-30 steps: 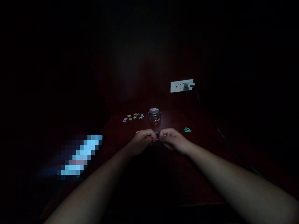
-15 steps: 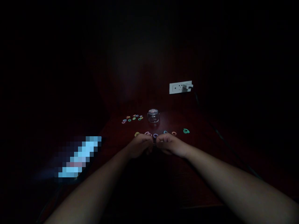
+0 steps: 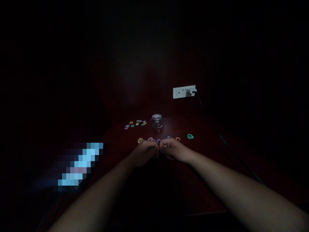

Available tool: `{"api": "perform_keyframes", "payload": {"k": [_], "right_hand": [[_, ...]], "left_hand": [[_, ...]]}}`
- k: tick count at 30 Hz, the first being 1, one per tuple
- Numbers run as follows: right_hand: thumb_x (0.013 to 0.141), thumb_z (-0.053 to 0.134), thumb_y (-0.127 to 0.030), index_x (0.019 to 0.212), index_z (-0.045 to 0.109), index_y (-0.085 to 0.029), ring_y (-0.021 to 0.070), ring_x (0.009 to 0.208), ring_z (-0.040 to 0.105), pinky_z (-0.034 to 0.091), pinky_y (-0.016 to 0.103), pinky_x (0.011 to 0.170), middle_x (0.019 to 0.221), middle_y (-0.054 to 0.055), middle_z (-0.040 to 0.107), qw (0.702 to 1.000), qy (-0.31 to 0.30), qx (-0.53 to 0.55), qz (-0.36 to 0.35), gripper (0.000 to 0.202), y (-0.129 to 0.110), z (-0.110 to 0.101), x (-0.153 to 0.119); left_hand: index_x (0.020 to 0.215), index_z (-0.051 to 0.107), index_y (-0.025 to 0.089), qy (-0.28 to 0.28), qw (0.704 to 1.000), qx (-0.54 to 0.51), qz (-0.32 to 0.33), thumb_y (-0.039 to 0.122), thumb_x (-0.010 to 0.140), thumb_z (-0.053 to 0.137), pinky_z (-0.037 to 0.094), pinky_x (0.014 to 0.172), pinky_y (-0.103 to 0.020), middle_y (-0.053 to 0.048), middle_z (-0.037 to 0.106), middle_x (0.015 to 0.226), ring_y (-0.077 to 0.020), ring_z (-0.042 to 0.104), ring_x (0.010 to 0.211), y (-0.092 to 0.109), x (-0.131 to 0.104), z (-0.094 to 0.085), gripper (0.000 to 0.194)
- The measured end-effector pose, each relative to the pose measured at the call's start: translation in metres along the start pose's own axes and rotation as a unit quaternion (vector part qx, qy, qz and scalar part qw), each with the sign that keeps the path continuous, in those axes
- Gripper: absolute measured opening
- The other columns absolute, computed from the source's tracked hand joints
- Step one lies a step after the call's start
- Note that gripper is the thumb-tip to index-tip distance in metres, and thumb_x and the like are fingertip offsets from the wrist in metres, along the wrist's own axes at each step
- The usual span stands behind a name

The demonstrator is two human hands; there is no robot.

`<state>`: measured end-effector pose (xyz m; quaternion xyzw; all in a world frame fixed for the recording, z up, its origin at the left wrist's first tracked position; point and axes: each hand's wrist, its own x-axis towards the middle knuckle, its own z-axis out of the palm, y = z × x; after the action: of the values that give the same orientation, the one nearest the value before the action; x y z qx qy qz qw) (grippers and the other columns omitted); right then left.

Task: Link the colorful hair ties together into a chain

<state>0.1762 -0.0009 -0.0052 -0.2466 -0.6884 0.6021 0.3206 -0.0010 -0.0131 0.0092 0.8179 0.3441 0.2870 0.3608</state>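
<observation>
- Left hand (image 3: 145, 153) and right hand (image 3: 175, 149) now meet at the fingertips; the strand stretched between them a second ago is hidden, presumably slack.
- Grip: fingers curled; I cannot tell whether they hold it.
- Coloured bands (image 3: 140, 140): row just beyond hands; others beside jar (image 3: 157, 124).
- Jar: lidded; contents indiscernible.

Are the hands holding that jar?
No, the jar stands on the table, beyond the left hand and right hand.
</observation>
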Motion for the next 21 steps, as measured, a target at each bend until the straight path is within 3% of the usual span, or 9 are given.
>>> {"api": "perform_keyframes", "payload": {"k": [13, 21], "right_hand": [[0.077, 0.053, -0.034, 0.072, 0.048, -0.015, 0.0046, 0.034, 0.035, 0.021, 0.017, 0.036, 0.045, -0.008, 0.045, 0.998, 0.044, -0.015, -0.034, 0.02, 0.0036, -0.0014, 0.0], [0.071, 0.062, -0.03, 0.082, 0.047, -0.016, 0.0037, 0.037, 0.038, 0.025, 0.016, 0.037, 0.051, -0.008, 0.047, 0.995, 0.084, 0.003, -0.057, 0.023, 0.0025, -0.0013, 0.0013]], "left_hand": [[0.067, 0.057, 0.014, 0.035, 0.999, 0.025, 0.003, 0.031, 0.086, 0.04, 0.039, 0.052, -0.019, -0.001, 0.058, 0.06, -0.0093, 0.053, 0.054, 0.0001, 0.0008, 0.0016, 0.031], [0.068, 0.058, 0.013, 0.053, 0.998, 0.035, -0.011, 0.029, 0.086, 0.041, 0.04, 0.054, -0.019, -0.001, 0.059, 0.061, -0.0089, 0.053, 0.054, -0.0018, 0.0019, 0.0015, 0.03]]}}
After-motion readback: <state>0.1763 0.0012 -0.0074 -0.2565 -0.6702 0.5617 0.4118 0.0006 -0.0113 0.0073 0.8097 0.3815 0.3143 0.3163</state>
